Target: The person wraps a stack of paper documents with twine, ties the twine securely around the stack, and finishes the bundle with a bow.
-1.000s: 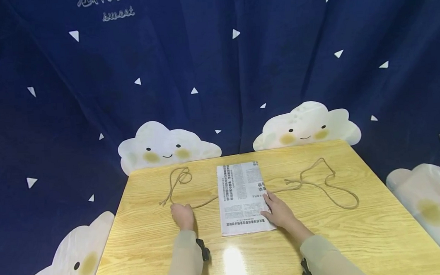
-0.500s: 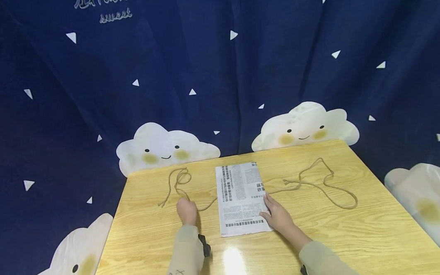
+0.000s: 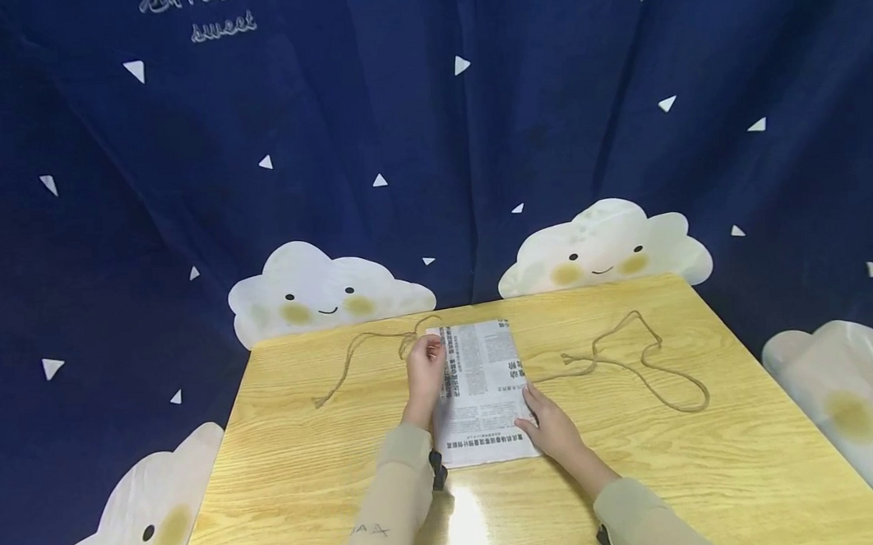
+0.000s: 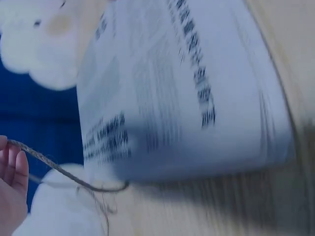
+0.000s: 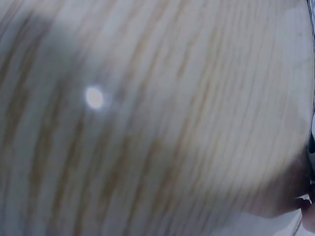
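A folded newspaper (image 3: 484,410) lies near the middle of the wooden table. A thin brown rope passes beneath it, with the left part (image 3: 347,363) and the right part (image 3: 698,386) showing on either side. My left hand (image 3: 424,372) is raised over the newspaper's upper left edge and pinches the rope; the left wrist view shows the rope (image 4: 69,173) running from the fingertips down beside the paper. My right hand (image 3: 556,427) rests on the newspaper's right edge, thumb and fingers spread. In the right wrist view only a bit of that hand (image 5: 307,216) shows.
The wooden table (image 3: 298,461) reaches back to a dark blue curtain (image 3: 308,90) printed with white clouds and triangles. To the right, the rope's other part lies in a loose loop on the tabletop.
My left hand has moved from the table left of the newspaper, up and right to its upper left edge, drawing the rope along. The right hand has stayed on the right edge.
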`<act>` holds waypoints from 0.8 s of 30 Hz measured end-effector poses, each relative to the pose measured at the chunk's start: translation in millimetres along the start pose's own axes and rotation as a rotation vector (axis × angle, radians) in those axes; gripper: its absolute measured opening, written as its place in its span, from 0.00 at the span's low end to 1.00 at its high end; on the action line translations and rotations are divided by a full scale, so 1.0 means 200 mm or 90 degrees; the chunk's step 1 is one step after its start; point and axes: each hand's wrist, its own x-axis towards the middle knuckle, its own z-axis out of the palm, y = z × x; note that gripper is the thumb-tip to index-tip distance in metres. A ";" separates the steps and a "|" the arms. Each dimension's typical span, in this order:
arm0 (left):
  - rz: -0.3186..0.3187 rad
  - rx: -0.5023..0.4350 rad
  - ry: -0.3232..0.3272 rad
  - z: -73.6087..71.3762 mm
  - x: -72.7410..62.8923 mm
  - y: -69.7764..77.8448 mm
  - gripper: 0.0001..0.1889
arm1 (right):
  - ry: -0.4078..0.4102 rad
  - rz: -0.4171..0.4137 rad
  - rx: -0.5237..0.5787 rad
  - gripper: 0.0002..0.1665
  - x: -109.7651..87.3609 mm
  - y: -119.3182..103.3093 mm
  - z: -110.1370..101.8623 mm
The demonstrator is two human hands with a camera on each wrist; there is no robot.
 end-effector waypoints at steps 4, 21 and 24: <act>0.039 0.049 -0.107 0.09 -0.04 0.04 0.05 | 0.003 -0.002 0.009 0.39 0.00 0.00 0.00; 0.060 0.277 -0.315 0.19 -0.29 -0.12 0.05 | 0.030 -0.024 0.024 0.37 0.00 0.01 0.01; 0.095 0.288 -0.293 0.15 -0.29 -0.13 0.07 | 0.030 -0.023 0.028 0.37 0.00 0.01 0.01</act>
